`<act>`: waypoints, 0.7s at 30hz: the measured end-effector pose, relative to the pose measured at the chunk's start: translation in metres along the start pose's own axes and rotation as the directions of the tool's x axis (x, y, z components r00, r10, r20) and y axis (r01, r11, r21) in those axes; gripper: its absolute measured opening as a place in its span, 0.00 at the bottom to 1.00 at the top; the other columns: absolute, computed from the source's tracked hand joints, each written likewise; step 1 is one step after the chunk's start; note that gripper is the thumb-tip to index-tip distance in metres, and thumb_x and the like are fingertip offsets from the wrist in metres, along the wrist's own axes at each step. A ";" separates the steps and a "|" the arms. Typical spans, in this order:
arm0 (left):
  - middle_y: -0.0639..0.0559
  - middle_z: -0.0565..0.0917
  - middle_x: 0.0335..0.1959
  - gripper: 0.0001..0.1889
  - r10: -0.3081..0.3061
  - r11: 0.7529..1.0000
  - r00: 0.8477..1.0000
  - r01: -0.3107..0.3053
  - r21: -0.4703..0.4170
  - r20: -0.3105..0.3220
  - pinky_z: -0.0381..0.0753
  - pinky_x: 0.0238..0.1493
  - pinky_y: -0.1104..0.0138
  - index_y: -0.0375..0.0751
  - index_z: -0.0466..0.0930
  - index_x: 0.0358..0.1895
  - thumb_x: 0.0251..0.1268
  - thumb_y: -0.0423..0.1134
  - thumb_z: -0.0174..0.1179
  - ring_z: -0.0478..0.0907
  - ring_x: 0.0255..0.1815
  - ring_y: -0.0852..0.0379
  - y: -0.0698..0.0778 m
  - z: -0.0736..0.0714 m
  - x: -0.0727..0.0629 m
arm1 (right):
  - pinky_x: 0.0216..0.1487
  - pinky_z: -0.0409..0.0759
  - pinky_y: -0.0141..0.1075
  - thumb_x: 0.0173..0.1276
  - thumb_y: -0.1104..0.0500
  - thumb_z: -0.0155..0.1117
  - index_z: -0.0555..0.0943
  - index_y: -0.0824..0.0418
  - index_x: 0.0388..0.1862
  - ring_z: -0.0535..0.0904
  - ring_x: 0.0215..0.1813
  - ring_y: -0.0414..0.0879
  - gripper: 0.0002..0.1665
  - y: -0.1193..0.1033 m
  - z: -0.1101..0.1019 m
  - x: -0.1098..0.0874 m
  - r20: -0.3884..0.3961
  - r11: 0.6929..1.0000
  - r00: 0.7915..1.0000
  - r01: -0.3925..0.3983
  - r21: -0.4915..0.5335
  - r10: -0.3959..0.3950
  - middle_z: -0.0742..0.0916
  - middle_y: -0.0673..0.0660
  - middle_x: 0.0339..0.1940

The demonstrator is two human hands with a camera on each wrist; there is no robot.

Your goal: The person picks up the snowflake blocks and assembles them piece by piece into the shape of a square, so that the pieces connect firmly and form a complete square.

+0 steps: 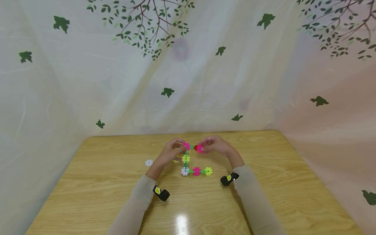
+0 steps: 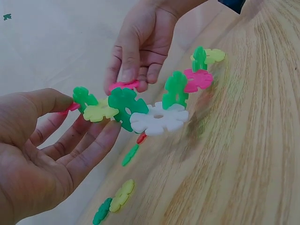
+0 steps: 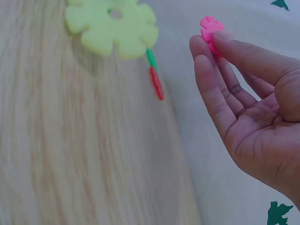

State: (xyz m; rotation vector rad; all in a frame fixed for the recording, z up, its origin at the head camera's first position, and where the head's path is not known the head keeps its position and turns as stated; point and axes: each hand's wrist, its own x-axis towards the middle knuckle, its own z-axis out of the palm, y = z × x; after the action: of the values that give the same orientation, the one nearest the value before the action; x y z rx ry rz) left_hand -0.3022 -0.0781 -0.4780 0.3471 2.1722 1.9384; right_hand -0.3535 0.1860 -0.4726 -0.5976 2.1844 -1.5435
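Observation:
My left hand (image 1: 171, 151) pinches the pink flower-shaped disc (image 1: 187, 146) at one end of an L-shaped chain of slotted plastic discs. Along the chain, green discs (image 2: 176, 91) stand crosswise between a yellow disc (image 1: 185, 158), a white disc (image 2: 159, 120), a second pink disc (image 1: 196, 171) and an end yellow disc (image 1: 208, 171). The chain is held over the table. Between thumb and fingertips, my right hand (image 3: 258, 93) pinches a loose pink disc (image 3: 212, 33), apart from the chain; in the left wrist view it appears behind the chain.
On the wooden table (image 1: 88, 195) lie a green disc (image 2: 130, 155) and a red disc (image 2: 141, 138) near the far edge. A yellow disc (image 2: 123, 195) and another green disc (image 2: 101, 211) lie beyond my left hand, a white disc (image 1: 148, 162) further left. A printed curtain (image 1: 132, 98) hangs behind.

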 end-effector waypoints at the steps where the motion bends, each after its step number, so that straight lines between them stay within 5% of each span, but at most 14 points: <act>1: 0.40 0.82 0.50 0.14 -0.003 1.000 1.000 0.003 -0.002 -0.003 0.90 0.39 0.53 0.35 0.74 0.58 0.77 0.36 0.57 0.83 0.39 0.57 0.000 0.000 0.000 | 0.52 0.88 0.43 0.68 0.67 0.68 0.83 0.72 0.55 0.88 0.45 0.43 0.17 -0.002 0.002 0.000 -0.006 1.000 1.000 0.014 0.012 -0.014 0.91 0.55 0.45; 14: 0.48 0.81 0.46 0.13 -0.052 0.998 0.996 0.048 -0.048 -0.074 0.88 0.34 0.64 0.33 0.77 0.56 0.74 0.36 0.59 0.83 0.40 0.59 0.004 0.002 0.000 | 0.52 0.88 0.50 0.66 0.69 0.71 0.84 0.73 0.46 0.87 0.40 0.44 0.11 -0.015 0.023 0.003 -0.109 0.988 0.983 0.152 0.020 -0.149 0.90 0.54 0.38; 21: 0.48 0.84 0.42 0.13 -0.075 0.995 0.991 0.067 -0.080 -0.111 0.89 0.35 0.64 0.33 0.78 0.56 0.74 0.36 0.59 0.83 0.41 0.60 0.008 0.002 -0.002 | 0.49 0.87 0.57 0.65 0.69 0.71 0.85 0.73 0.43 0.88 0.41 0.58 0.09 -0.017 0.033 0.004 -0.167 0.977 0.964 0.214 0.015 -0.209 0.91 0.60 0.38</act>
State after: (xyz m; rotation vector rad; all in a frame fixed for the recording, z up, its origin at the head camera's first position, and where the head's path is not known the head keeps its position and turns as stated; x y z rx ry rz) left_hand -0.2992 -0.0759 -0.4707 0.1480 2.1399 2.0411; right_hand -0.3373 0.1530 -0.4667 -0.7376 2.2717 -1.7927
